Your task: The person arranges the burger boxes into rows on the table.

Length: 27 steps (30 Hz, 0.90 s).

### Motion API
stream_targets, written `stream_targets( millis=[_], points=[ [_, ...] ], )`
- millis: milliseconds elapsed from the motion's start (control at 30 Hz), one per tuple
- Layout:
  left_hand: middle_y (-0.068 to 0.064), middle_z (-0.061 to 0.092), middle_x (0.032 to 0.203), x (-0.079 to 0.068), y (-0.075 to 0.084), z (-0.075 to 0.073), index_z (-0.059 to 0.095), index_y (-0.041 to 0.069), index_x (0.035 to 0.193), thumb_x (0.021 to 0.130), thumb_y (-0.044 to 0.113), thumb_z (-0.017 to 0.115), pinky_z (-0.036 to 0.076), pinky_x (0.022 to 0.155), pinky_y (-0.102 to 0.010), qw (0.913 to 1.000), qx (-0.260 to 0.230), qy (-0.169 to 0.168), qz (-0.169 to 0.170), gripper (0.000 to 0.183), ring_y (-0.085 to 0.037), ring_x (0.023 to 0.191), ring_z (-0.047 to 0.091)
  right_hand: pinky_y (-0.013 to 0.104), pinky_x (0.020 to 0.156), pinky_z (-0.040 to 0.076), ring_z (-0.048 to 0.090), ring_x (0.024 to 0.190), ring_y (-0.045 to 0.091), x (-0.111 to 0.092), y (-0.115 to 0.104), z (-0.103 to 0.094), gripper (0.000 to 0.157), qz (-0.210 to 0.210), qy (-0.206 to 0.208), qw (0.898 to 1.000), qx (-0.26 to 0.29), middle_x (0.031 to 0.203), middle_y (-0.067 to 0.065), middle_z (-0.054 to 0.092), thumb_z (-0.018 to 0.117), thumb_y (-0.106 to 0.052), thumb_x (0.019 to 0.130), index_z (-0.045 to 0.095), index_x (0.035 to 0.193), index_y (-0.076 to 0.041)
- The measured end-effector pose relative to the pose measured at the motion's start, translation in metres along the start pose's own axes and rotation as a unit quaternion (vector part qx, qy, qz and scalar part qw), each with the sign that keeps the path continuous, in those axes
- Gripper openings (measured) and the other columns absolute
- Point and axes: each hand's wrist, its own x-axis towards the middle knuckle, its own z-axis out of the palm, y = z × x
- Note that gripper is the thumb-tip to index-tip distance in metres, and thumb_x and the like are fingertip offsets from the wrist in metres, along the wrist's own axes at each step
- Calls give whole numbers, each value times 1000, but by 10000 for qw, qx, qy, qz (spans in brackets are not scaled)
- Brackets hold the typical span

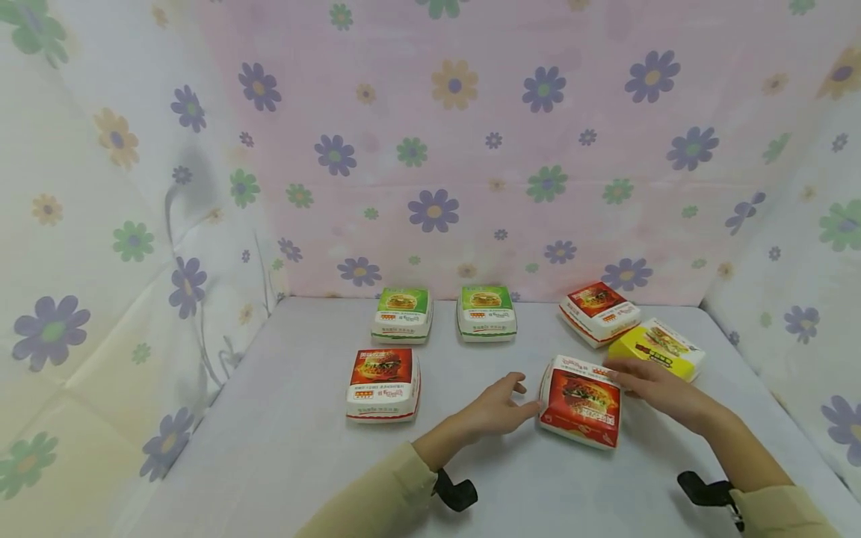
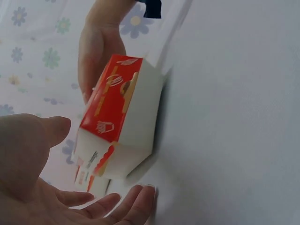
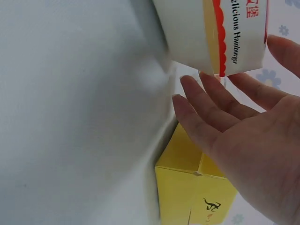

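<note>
A red-and-white hamburger box (image 1: 585,403) sits on the white table between my two hands. My left hand (image 1: 494,409) is at the box's left side, thumb and fingers spread apart; the left wrist view shows a gap between its palm and the box (image 2: 136,103). On the opposite side is my right hand (image 1: 662,388), its thumb at the top edge and its fingers extended near the lower edge of the box (image 3: 239,33). Just behind the right hand lies a yellow burger box (image 1: 655,345), its side also showing in the right wrist view.
Another red-topped box (image 1: 599,312) touches or nearly touches the yellow one at the back right. Two green-topped boxes (image 1: 402,315) stand along the back, and one more red-topped box (image 1: 383,385) is at left. Flowered cloth walls (image 1: 444,172) enclose the table.
</note>
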Motion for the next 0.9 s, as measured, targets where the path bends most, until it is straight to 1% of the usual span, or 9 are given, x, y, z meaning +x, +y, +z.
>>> stream_targets(
  millis=[167, 267, 400, 533, 700, 900],
  points=[
    [-6, 59, 138, 1, 4, 11, 42, 7, 152, 98, 51, 65, 56, 92, -43, 10000, 50, 42, -70, 73, -24, 117, 62, 54, 101, 51, 54, 126, 37, 1, 4, -1, 60, 19, -101, 9999, 44, 146, 27, 49, 49, -37, 109, 40, 151, 6],
    [-6, 60, 136, 4, 5, 15, 44, 7, 151, 98, 51, 64, 56, 91, -41, 10000, 19, 58, -66, 72, -21, 113, 62, 54, 101, 51, 55, 126, 38, 1, 4, -1, 61, -13, -148, 9999, 62, 145, 28, 49, 48, -36, 109, 40, 150, 8],
    [-6, 62, 128, 8, 5, 20, 49, 6, 145, 99, 48, 65, 56, 81, -35, 9999, -154, -18, -27, 64, -16, 98, 62, 54, 101, 51, 55, 126, 38, 0, 4, -1, 62, 81, -179, 9997, 123, 145, 28, 49, 48, -37, 109, 40, 151, 8],
    [-2, 63, 117, 10, 5, 24, 56, 8, 137, 100, 46, 65, 53, 72, -30, 9998, -187, -56, 15, 55, -12, 87, 59, 54, 100, 52, 56, 125, 37, 1, 3, 1, 63, 224, -149, 9995, 160, 145, 27, 50, 50, -38, 108, 40, 151, 6],
    [-1, 63, 112, 7, 8, 25, 58, 8, 136, 100, 46, 63, 53, 72, -30, 9999, -66, -68, 36, 52, -12, 90, 57, 53, 99, 52, 57, 122, 34, 2, 4, 2, 65, 275, -136, 9994, 183, 144, 27, 51, 49, -38, 109, 38, 151, 9],
    [-3, 64, 116, 3, 11, 24, 56, 8, 142, 101, 46, 62, 54, 77, -32, 10000, 4, -72, -23, 55, -14, 96, 57, 54, 98, 53, 58, 119, 33, 3, 6, 1, 64, 286, -136, 9994, 160, 141, 27, 53, 47, -36, 110, 37, 151, 11]
  ],
)
